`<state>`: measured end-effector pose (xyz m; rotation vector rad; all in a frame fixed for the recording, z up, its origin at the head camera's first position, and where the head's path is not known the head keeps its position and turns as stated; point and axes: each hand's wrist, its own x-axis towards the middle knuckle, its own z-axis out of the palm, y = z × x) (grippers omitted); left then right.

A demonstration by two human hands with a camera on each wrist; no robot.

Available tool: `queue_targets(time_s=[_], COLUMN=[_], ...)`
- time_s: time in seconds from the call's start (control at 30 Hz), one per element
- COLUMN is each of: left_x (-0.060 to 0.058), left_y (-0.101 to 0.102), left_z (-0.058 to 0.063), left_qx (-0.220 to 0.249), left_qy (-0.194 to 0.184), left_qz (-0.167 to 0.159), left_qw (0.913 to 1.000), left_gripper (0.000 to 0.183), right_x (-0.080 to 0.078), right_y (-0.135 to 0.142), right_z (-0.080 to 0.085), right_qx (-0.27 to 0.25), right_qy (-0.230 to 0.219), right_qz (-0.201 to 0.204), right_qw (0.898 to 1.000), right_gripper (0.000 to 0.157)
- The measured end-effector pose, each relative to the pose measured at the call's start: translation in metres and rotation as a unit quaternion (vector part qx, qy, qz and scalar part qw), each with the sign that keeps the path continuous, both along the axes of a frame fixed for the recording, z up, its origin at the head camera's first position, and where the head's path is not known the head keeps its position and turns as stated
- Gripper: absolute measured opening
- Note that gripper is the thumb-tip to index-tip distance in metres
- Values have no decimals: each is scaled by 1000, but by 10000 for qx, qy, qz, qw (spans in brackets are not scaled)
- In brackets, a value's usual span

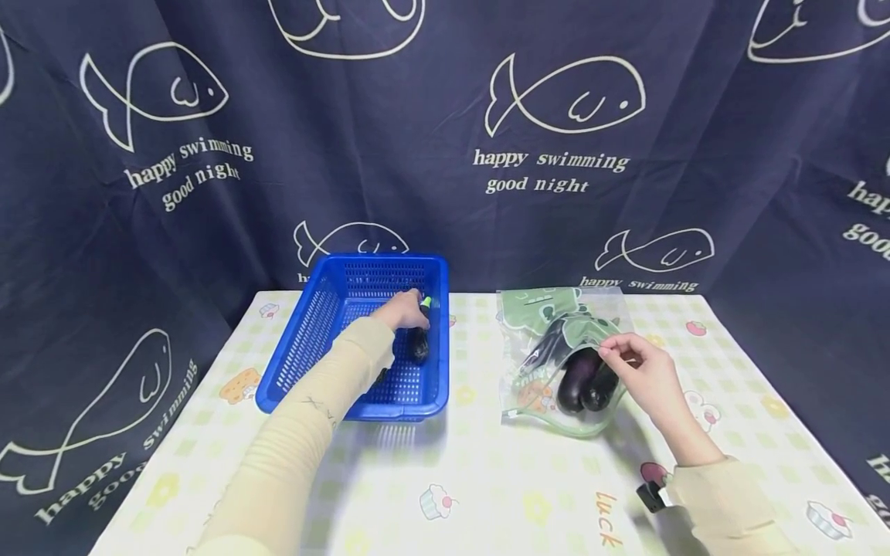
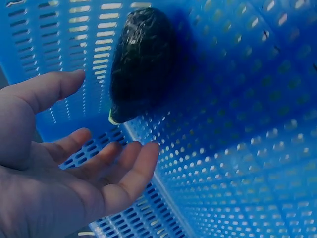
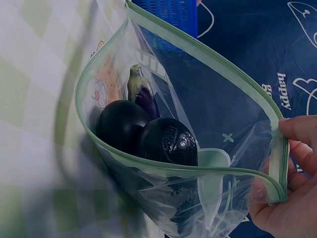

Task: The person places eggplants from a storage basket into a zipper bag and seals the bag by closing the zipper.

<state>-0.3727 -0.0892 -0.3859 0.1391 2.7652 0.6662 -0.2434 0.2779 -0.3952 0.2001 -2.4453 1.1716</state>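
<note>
Inside the blue basket point(image 1: 439, 386), my left hand point(image 1: 403, 310) reaches toward the far right side. In the left wrist view its fingers are spread and loosely bent, beside a dark, glossy eggplant point(image 2: 141, 64) with a pale green tip. Part of another dark item point(image 1: 381, 376) shows from under my left sleeve. My right hand point(image 1: 647, 378) pinches the corner of a clear zip bag's green-edged mouth point(image 3: 223, 59) between thumb and fingers, and the mouth gapes wide. Several eggplants lie in the bag, among them a round-ended dark one point(image 3: 121, 124) and one with a greenish stem end point(image 3: 141, 94).
The basket stands on the left of a checked tablecloth point(image 1: 389, 494) with printed cakes and fruit; the bag lies to the right. A dark blue fish-print curtain point(image 1: 445, 193) hangs behind the table. A black strap piece point(image 1: 651, 496) sits at my right sleeve.
</note>
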Motion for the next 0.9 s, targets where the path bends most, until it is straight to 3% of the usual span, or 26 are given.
queue_targets(time_s=[0.23,0.53,0.77,0.9], left_x=[1,1,-5,-7], left_y=[3,4,6,7], left_z=[-10,-18,-21,-22], left_qx=[3,217,1068,1242], left_qy=[-295,-561,-1088,-1190], left_qz=[185,725,1356,1461], left_qw=[9994,9956,9790,9742], left_gripper=[66,62,41,39], right_x=[0,-2,0,0], right_y=[0,0,-2,-2], right_z=[-1,-6,-3,-1], right_qx=[-23,14,-5,17], right_qy=[-17,14,15,-10], right_qz=[25,50,40,16], right_qw=[10000,10000,10000,10000], right_gripper=[10,8,8,8])
